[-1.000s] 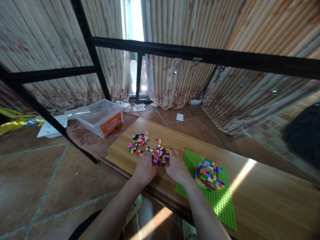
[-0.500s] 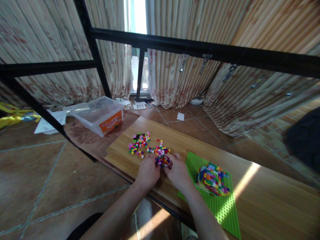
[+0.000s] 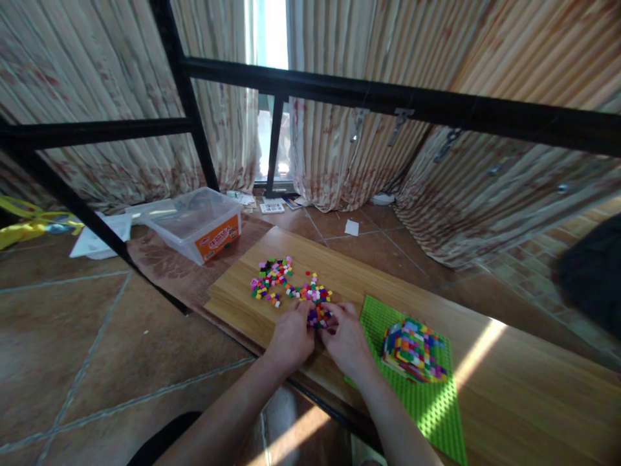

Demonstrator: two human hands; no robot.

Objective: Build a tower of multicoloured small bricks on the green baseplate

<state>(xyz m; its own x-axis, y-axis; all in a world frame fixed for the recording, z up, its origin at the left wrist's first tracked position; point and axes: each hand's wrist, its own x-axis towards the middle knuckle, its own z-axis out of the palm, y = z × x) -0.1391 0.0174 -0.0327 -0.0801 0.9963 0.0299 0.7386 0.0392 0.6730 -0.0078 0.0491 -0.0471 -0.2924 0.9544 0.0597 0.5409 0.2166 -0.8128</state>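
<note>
Small multicoloured building bricks [image 3: 310, 292] lie loose in a heap on the wooden board. At the heap's left side is my left hand [image 3: 294, 333], its fingers curled in against the bricks. My right hand [image 3: 345, 333] faces it from the other side, thumb and fingers bent together over the heap's near edge. Whatever is between the fingertips of either hand is too small to make out. Right of my right hand lies a green studded baseplate [image 3: 434, 414], bearing a block built of many coloured bricks [image 3: 412, 349]. My right forearm passes over the baseplate's left edge.
Another scatter of loose bricks [image 3: 272, 273] lies farther left on the wooden board [image 3: 524, 382]. A clear plastic bin [image 3: 194, 226] with an orange label stands beyond the board's left end. A black metal frame [image 3: 310, 83] crosses in front of the curtains [image 3: 349, 155].
My hands have drawn closer together at the near edge of the heap, and its bricks have spread out a little. The view has shifted slightly; the brick-built block stays on the baseplate.
</note>
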